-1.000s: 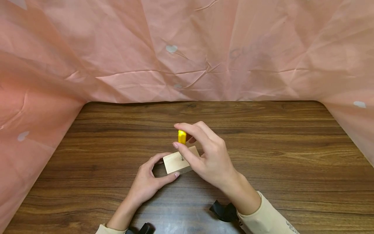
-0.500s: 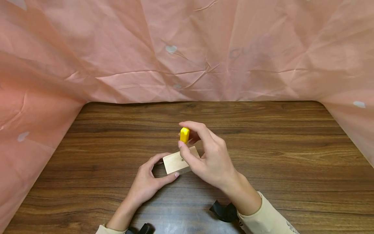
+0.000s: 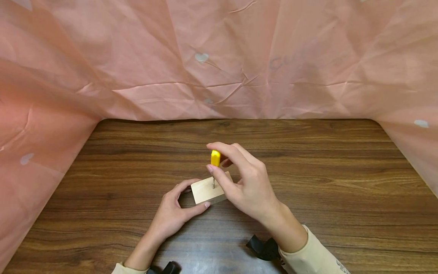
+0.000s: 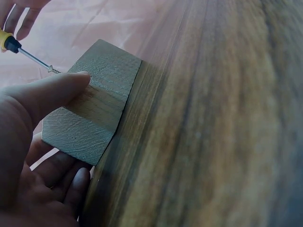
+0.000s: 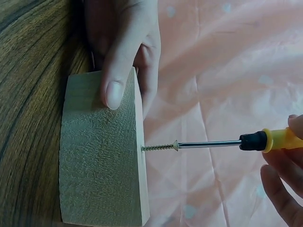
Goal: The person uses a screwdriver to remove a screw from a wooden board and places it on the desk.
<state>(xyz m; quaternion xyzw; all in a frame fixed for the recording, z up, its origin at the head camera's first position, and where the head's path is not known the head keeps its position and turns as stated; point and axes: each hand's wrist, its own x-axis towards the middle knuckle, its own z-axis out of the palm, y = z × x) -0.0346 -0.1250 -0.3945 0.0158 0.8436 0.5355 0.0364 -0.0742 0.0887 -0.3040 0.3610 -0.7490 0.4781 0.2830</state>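
Note:
A pale wooden block [image 3: 203, 191] rests on the table, its left end gripped by my left hand [image 3: 174, 209], thumb on the near side and fingers behind. From the block's top face a screw [image 5: 160, 147] stands upright, most of its thread showing and its tip at the wood. My right hand [image 3: 249, 180] pinches the yellow handle of a screwdriver [image 3: 215, 158] between thumb and fingers above the block. In the right wrist view the steel shaft [image 5: 208, 144] lines up with the screw, its tip at the screw head. The left wrist view shows my left thumb [image 4: 61, 92] against the block.
The brown wood-grain table [image 3: 119, 160] extends around both hands. A pink sheet [image 3: 219, 57] hangs behind it and along both sides. Black straps [image 3: 263, 247] show below the wrists.
The screwdriver handle shifts slightly right, then a little back left, while the right fingers change their hold on it. The left hand and block stay put.

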